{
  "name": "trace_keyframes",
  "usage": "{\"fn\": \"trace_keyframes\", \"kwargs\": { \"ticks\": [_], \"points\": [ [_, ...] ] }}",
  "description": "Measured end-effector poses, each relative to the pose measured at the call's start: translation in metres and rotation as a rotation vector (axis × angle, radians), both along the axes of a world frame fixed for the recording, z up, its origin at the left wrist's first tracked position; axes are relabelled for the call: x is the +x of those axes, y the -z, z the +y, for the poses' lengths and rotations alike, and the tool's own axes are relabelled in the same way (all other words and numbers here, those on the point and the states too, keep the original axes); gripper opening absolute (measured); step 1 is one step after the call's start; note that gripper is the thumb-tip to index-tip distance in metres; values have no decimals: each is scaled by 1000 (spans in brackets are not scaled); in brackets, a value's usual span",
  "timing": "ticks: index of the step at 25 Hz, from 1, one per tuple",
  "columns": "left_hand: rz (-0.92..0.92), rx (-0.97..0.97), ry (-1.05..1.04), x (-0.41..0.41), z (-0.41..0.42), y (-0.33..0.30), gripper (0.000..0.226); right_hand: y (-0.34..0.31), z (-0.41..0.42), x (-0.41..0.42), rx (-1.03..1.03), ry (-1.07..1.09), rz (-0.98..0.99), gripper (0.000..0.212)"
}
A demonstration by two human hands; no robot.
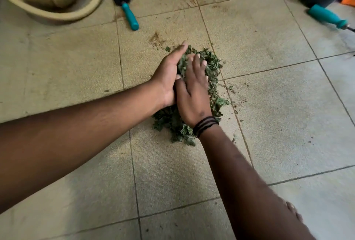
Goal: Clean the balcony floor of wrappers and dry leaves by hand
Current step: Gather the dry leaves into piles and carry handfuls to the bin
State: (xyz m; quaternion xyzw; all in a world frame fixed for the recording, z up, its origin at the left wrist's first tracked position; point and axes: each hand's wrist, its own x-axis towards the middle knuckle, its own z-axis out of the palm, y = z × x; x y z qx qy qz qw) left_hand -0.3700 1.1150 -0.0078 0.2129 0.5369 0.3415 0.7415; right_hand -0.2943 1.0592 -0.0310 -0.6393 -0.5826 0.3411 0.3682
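Currently both hands are on the leaf pile (211, 66) mid-floor (76, 57): left hand (169, 72) cupped against its side, right hand (192, 90) flat on top, fingers spread. Risk: dry crumbs spill from the open near end when lifted.

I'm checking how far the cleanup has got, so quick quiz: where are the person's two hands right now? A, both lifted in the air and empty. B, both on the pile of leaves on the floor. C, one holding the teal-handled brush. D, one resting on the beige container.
B: the left hand cups the side of the leaf pile and the right hand presses on top of it, while the teal-handled brush lies untouched on the tiled floor.
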Motion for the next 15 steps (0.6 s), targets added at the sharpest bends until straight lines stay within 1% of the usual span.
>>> {"fn": "trace_keyframes", "kwargs": {
  "ticks": [1,2,3,5,6,7,8,9,11,12,13,14,15],
  "points": [
    [31,13,15,0,0,2,50,0,-2,2,-29,-80,-19,74],
    [63,11,14,-2,1,4,53,1,-4,6,-4,-88,19,76],
    [97,-6,1,-4,2,5,60,3,-8,11,62,-28,76,75],
    [166,-26,-39,-10,10,15,71,12,-18,24,175,251,138,65],
    [175,-17,-54,-12,14,20,68,20,-22,31,171,395,123,60],
    [173,-6,-58,-14,16,20,59,29,-26,39,136,485,89,59],
    [162,4,-58,-14,16,16,49,38,-30,46,82,499,39,61],
    [155,8,-59,-15,16,12,37,46,-35,49,22,444,-22,66],
    [141,14,-63,-12,14,4,15,62,-45,46,-82,255,-196,74],
    [140,14,-62,-9,12,2,10,68,-46,43,-87,175,-293,73],
    [136,11,-59,-7,10,0,10,73,-44,41,-42,126,-357,66],
    [128,5,-63,-4,8,-2,10,74,-40,39,42,128,-379,53],
    [118,1,-66,-1,6,-4,11,71,-35,39,127,174,-360,39]
  ]
}}
